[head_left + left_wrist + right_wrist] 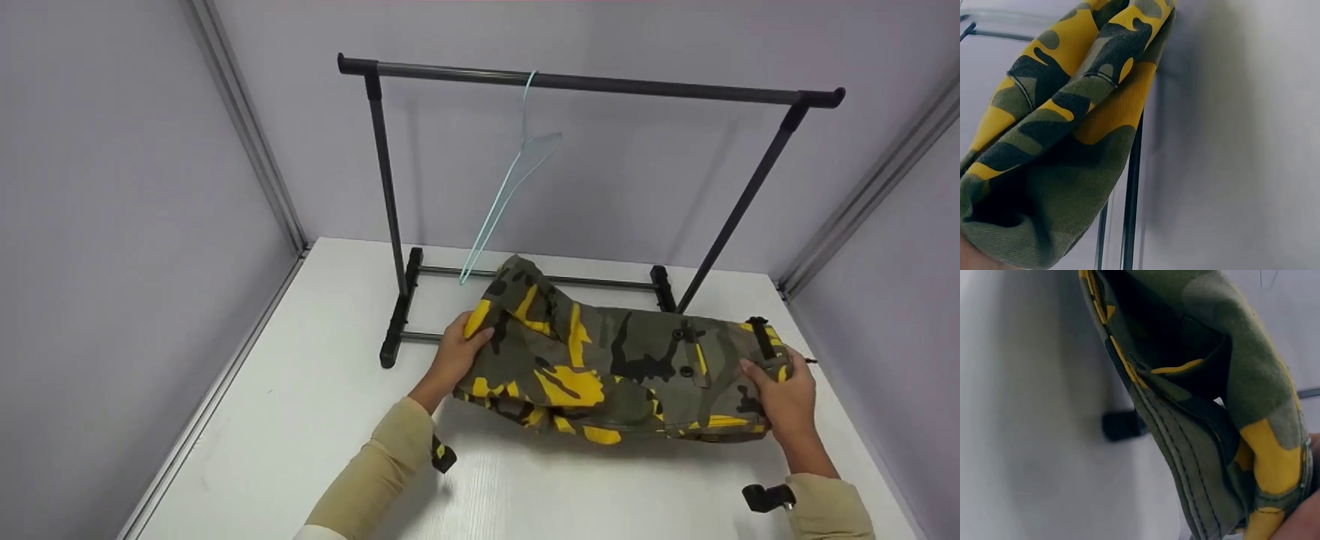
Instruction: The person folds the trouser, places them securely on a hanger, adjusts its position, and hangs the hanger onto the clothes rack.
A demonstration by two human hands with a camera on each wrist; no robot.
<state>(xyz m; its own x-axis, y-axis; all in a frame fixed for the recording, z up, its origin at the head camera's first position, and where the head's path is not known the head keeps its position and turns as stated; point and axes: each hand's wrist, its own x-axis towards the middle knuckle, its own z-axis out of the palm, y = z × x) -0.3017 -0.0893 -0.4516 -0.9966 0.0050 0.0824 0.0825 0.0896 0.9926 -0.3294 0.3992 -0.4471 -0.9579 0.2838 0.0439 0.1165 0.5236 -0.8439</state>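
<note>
A pair of camouflage trousers (652,352) in green, grey, black and yellow is stretched sideways between both hands, bunched and folded over itself. My left hand (454,358) grips the left end, thumb on top of the cloth. At the other end, my right hand (792,394) pinches the edge beside a black strap, thumb on the upper face. The left wrist view has the folded cloth (1044,118) hanging in loose rolls. A stitched, gaping opening of the trousers (1269,455) fills much of the right wrist view, with dark folds inside.
Behind the trousers stands a dark metal clothes rack (600,82) on black feet. One light-blue wire hanger (495,202) hangs from its top bar, turned nearly edge-on. The white table (330,315) lies below, with grey panels (112,225) at the back and sides.
</note>
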